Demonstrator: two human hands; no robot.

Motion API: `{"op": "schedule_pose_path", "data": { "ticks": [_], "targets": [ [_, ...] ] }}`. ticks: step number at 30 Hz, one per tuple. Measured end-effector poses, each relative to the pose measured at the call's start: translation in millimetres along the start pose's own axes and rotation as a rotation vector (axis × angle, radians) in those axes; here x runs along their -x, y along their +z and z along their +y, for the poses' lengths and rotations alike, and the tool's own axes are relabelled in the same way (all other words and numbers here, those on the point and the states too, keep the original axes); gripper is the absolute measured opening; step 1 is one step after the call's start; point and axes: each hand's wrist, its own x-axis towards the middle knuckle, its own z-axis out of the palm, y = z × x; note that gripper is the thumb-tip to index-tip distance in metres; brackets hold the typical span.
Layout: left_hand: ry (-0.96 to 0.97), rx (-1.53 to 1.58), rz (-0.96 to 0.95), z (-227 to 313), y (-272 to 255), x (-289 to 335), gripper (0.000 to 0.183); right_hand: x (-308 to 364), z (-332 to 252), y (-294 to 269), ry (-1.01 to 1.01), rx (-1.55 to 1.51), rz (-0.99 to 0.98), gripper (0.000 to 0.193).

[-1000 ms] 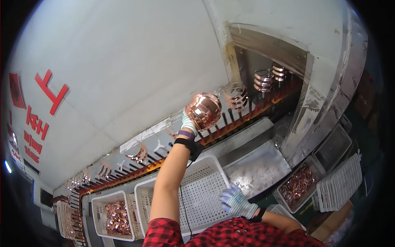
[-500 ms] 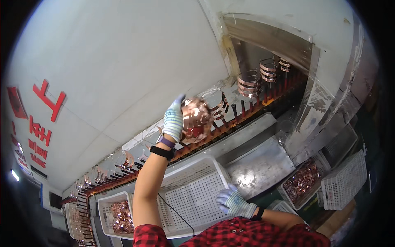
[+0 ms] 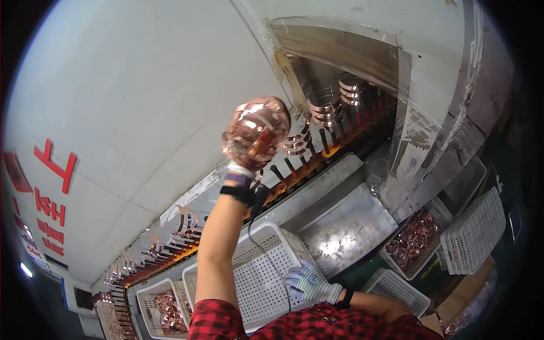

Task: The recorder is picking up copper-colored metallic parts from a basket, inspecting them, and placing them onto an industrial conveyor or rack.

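My left arm is raised over the peg line, and at its end is a round, shiny cluster of copper-coloured metal bands (image 3: 258, 127). The cluster hides the fingers of my left hand (image 3: 240, 169); only the glove cuff shows below it, and the hand holds the cluster. Just right of it, a stack of curved copper bands (image 3: 297, 139) stands on the line of dark upright pegs (image 3: 290, 166). My gloved right hand (image 3: 314, 285) lies low, fingers apart, on the side of a large white perforated basket (image 3: 263, 283), with nothing in its grasp.
A metal tray (image 3: 348, 224) adjoins the basket. Baskets of copper bands stand left (image 3: 169, 311) and right (image 3: 412, 241), with stacked white baskets (image 3: 476, 232) beyond. More banded racks (image 3: 326, 107) stand inside an opening. A black cord (image 3: 255, 241) hangs into the basket.
My left hand has lifted the copper cluster up off the peg line and turned so that the cluster covers it. The view has shifted slightly. My right hand stays on the basket.
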Motion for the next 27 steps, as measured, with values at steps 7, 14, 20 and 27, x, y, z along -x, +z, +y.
{"op": "schedule_pose_path", "data": {
  "ticks": [7,14,20,27],
  "targets": [
    [-0.116,0.344,-0.116,-127,-128,58,0.061,-6,5,-5,-0.036,0.039,0.018,0.035],
    [-0.27,0.652,-0.745,-215,-249,181,0.057,-43,17,-63,-0.04,0.186,0.136,0.035],
    [-0.494,0.444,-1.008,-216,-329,333,0.081,-120,42,-109,0.071,0.25,0.36,0.039],
    [-0.608,0.11,-1.077,-217,-411,405,0.089,-259,67,-138,0.01,0.419,0.247,0.047]
  ]
}}
